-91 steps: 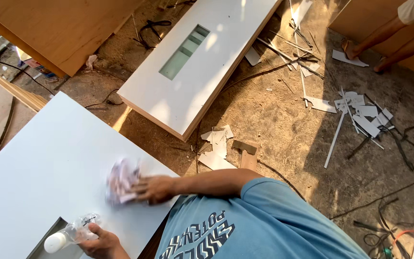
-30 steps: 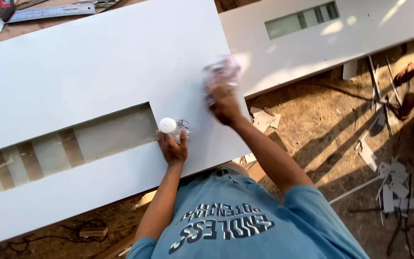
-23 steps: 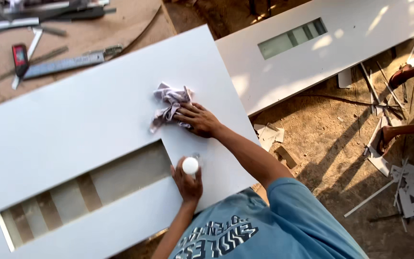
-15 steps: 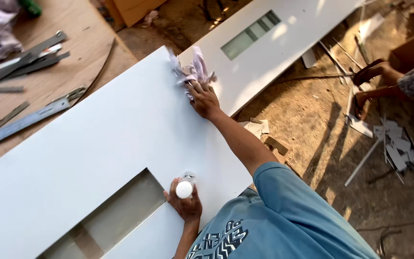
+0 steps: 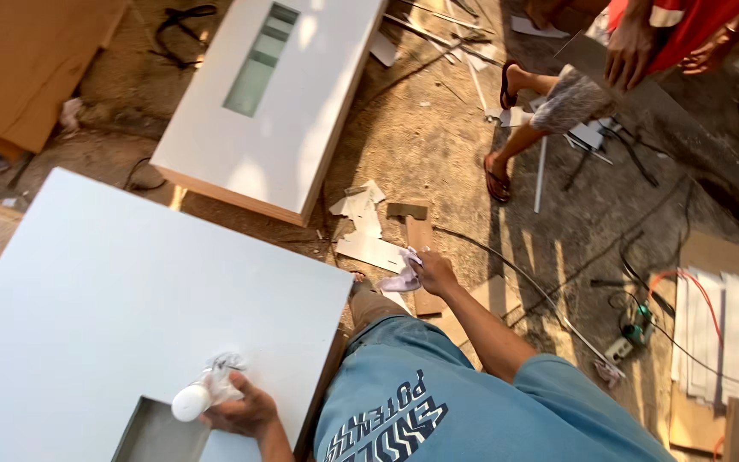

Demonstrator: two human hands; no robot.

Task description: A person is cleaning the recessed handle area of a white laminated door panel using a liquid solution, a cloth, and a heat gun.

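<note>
Two things are filling my hands: a crumpled pale cloth [image 5: 401, 278] and a small bottle with a round white cap [image 5: 200, 395]. My right hand [image 5: 434, 274] is pinching the cloth in its fingers, out past the right edge of the white panel [image 5: 121, 291], over the dusty floor [image 5: 438, 154]. My left hand [image 5: 241, 409] is wrapping its fingers around the bottle, resting on the panel near its cutout [image 5: 160, 435], arm bent close to my body.
</note>
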